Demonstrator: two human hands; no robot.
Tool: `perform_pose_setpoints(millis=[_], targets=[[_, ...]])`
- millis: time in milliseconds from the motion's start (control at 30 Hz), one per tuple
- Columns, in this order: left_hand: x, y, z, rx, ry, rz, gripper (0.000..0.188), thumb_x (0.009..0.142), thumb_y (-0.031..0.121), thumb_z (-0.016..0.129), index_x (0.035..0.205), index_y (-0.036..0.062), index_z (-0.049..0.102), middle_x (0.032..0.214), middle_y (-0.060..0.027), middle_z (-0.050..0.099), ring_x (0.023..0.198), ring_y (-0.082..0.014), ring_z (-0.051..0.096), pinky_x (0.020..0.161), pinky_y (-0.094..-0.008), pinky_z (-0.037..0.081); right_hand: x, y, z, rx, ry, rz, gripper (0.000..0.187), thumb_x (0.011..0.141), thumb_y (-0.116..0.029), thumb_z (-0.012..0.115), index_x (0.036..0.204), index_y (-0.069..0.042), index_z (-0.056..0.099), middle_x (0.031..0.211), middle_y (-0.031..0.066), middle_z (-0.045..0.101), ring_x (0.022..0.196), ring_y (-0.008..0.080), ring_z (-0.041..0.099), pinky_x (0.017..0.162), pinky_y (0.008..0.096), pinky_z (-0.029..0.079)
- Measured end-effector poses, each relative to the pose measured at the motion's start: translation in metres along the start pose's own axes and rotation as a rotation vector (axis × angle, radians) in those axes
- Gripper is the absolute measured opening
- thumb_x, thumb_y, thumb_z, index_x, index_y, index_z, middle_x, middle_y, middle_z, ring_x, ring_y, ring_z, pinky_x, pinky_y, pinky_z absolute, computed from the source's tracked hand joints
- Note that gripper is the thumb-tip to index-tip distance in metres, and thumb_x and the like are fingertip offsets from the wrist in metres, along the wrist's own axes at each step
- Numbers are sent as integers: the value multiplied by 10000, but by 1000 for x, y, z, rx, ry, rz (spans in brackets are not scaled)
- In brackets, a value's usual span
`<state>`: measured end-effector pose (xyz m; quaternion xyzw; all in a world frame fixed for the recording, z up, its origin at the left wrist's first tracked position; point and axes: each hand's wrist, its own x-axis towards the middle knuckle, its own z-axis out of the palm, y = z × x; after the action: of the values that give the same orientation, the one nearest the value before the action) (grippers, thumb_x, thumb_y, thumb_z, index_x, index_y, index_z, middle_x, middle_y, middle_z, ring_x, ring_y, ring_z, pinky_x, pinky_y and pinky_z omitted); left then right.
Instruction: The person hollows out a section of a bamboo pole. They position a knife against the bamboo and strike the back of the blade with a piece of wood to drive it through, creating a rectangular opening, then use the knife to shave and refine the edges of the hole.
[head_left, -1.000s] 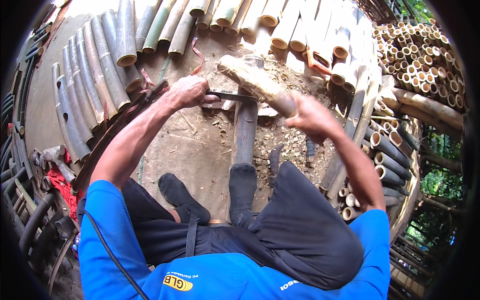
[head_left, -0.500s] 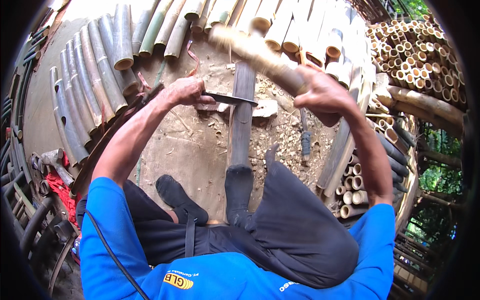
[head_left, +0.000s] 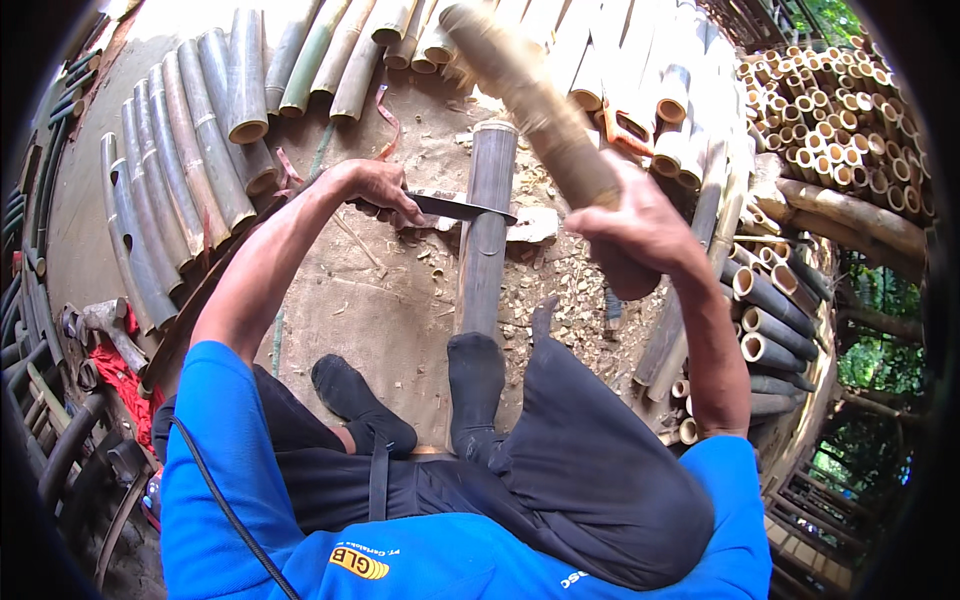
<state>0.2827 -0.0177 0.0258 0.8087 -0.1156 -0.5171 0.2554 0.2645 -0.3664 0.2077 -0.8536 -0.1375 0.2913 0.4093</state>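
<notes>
My left hand [head_left: 385, 192] is closed round the handle of a dark-bladed knife [head_left: 452, 208]. Its blade lies crosswise on a grey-brown bamboo pole [head_left: 487, 255]. The pole stretches away from me, its near end at my right socked foot [head_left: 476, 375]. My right hand [head_left: 640, 215] grips a thick wooden club [head_left: 530, 105] near its lower end. The club is tilted up to the left, its far part beyond the pole's far end and blurred by motion. A pale wood block [head_left: 533, 225] shows beneath the pole near the blade tip.
Bamboo lengths [head_left: 190, 150] lie in a row at the left and far side. Cut bamboo tubes [head_left: 830, 120] are stacked at the right. Chips [head_left: 575, 285] litter the ground right of the pole. An orange-handled saw [head_left: 627, 132] lies beyond my right hand; a red cloth [head_left: 120, 385] is at the left.
The club has swung to a steeper tilt, its far end now higher in view. My right hand has shifted slightly left and nearer. The knife stays across the pole.
</notes>
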Motion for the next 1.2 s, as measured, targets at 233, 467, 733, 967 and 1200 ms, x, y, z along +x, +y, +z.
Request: perform_pose_setpoints(millis=[233,467,733,967,1200], targets=[[-2,19,-16,229,120,69,276,856,376,806,812,105,828,691,-36,721,585,-159,640,537,-357,503,-30,22,8,848,149,-23,572,826,-308,745,1256,26,568,953,159,695,791,256,727,714,396,628],[-37,104,-42,785,1094,388,322,1021,104,523,699,109,521,583,20,442,479,-85,365,433,-320,360,-44,63,16,842,282,112,386,786,-217,735,1090,7,657,939,132,693,811,257,726,755,415,628],[-54,16,129,387,901,275,230,860,266,753,980,97,654,876,-82,645,756,-278,704,665,-419,568,-59,74,37,566,289,195,673,742,-215,859,1282,-3,520,944,98,676,729,184,702,684,350,607],[-56,8,146,322,846,173,239,872,265,731,1015,91,649,938,-100,657,885,-315,714,728,-449,571,-53,91,50,131,203,75,774,724,-293,888,1357,15,566,1083,153,701,994,240,691,881,375,551],[-61,7,128,226,872,227,126,857,185,693,897,74,647,848,-136,695,890,-329,724,747,-466,570,-58,60,54,-599,34,-418,578,743,-202,836,1199,-48,518,936,174,660,853,365,712,758,477,598]])
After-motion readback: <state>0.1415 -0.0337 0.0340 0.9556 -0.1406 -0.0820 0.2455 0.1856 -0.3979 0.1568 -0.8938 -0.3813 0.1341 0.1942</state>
